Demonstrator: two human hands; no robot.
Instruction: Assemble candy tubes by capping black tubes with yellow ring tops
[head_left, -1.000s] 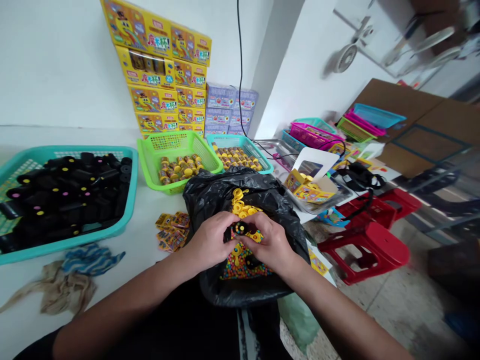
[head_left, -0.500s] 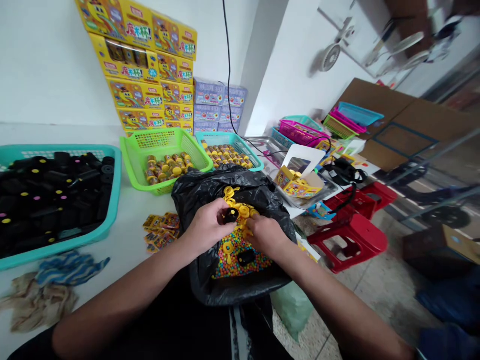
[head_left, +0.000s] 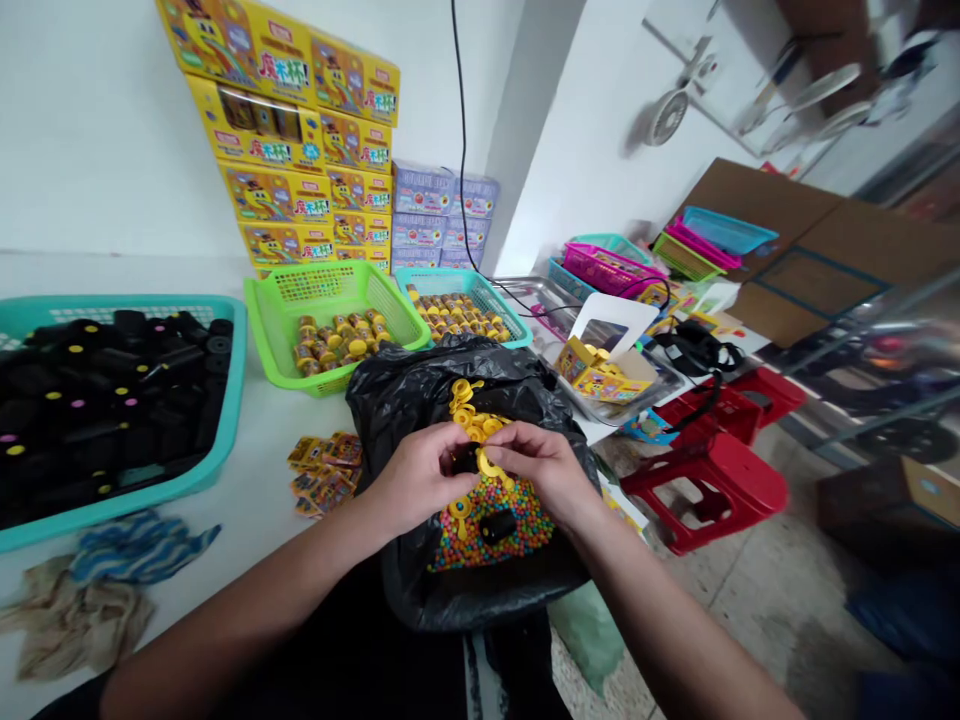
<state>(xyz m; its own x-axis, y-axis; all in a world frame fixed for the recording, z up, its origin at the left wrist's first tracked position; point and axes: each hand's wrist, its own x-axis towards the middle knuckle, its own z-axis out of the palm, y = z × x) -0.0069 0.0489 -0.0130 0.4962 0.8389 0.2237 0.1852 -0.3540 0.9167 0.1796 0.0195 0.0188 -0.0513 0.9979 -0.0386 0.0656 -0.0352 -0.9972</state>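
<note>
My left hand (head_left: 420, 478) is closed around a small black cup (head_left: 466, 459) above a tub lined with a black plastic bag (head_left: 484, 600). My right hand (head_left: 546, 468) pinches a yellow plastic lid (head_left: 489, 464) right by the cup's end; whether the two touch is hard to make out. Inside the tub lie many tiny coloured candy balls (head_left: 459, 549). A heap of yellow lids (head_left: 463, 393) sits at its far side, partly behind my fingers. Another black cup (head_left: 498, 526) lies on the candies.
At left stands a teal basket (head_left: 225, 440) of black cups. Beyond the tub are a green basket (head_left: 281, 365) and a blue basket (head_left: 517, 325) with small filled jars. Small printed packets (head_left: 324, 470) and rags (head_left: 139, 548) lie on the table. Red stools (head_left: 731, 490) stand at right.
My right hand has come up from the lid heap with a yellow lid and moved to the black cup. My left hand still holds that cup in nearly the same place.
</note>
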